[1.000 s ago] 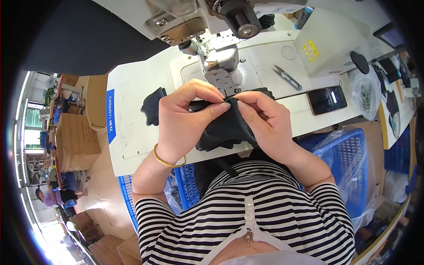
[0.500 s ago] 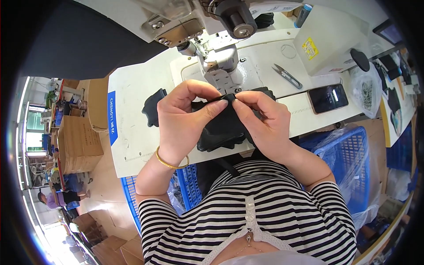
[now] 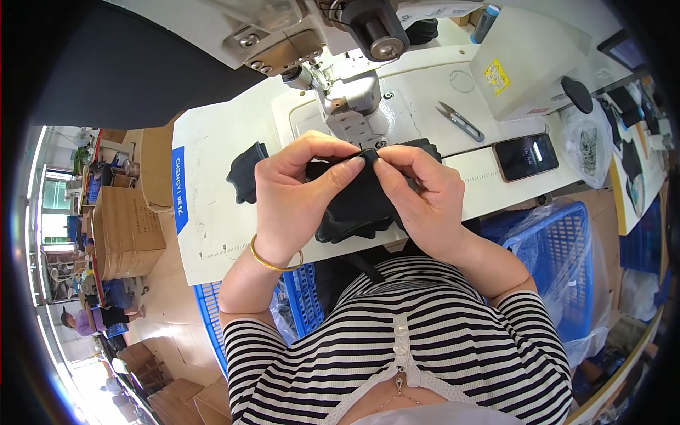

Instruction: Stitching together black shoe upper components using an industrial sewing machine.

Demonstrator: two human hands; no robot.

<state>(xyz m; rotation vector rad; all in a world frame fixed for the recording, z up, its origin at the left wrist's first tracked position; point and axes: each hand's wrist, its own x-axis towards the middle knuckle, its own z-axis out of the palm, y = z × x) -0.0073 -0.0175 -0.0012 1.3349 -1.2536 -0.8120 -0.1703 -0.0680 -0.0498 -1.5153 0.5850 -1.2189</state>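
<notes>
Between my two hands is a black fabric piece (image 3: 367, 155), its edge pinched at the top. My left hand (image 3: 301, 185) grips it between thumb and forefinger. My right hand (image 3: 425, 195) pinches the same edge a finger's width away. Below and behind them lies a stack of black fabric pieces (image 3: 354, 212) at the table's near edge, partly hidden by the hands. Another small black fabric stack (image 3: 247, 173) rests left of my left hand. Just beyond my fingers stands the sewing machine (image 3: 352, 99), its needle area above the white table (image 3: 212, 212).
Thread snips (image 3: 460, 122) and a phone (image 3: 525, 157) lie on the table at right. A clear plastic bag (image 3: 588, 152) hangs beyond the phone. Blue baskets (image 3: 567, 262) stand below the table. Cardboard boxes (image 3: 129, 230) and a distant person (image 3: 88, 320) are at left.
My hands have barely shifted. Both keep their pinch on the black fabric edge, whose fold between the fingertips has turned slightly.
</notes>
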